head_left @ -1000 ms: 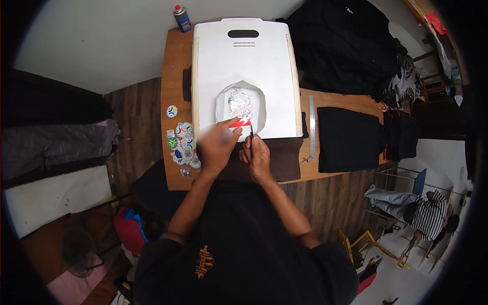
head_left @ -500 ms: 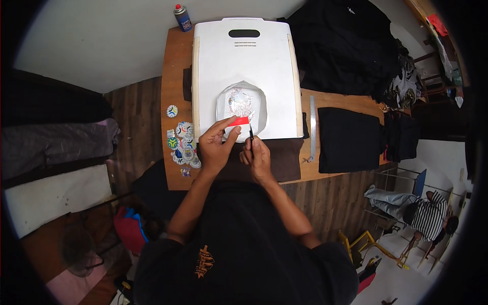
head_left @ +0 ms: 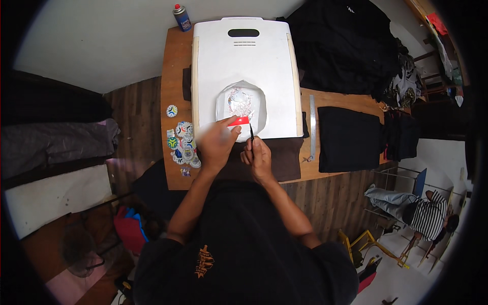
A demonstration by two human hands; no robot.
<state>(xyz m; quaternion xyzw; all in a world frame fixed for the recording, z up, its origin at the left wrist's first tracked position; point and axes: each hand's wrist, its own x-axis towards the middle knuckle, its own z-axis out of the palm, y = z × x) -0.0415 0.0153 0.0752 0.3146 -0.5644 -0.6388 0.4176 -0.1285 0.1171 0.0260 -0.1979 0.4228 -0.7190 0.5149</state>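
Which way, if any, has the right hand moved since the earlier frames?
No clear move: the right hand stays just below the lower edge of the white panel, the dark tool in its fingers.

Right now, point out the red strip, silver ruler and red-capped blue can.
Red strip point(head_left: 242, 121): head view, middle of its exposed face.
Silver ruler point(head_left: 312, 127): head view, midway along its length.
Red-capped blue can point(head_left: 182, 20): head view, middle of its body.

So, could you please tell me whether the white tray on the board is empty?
It is not empty: colourful scraps lie in the white tray, beyond the red strip.
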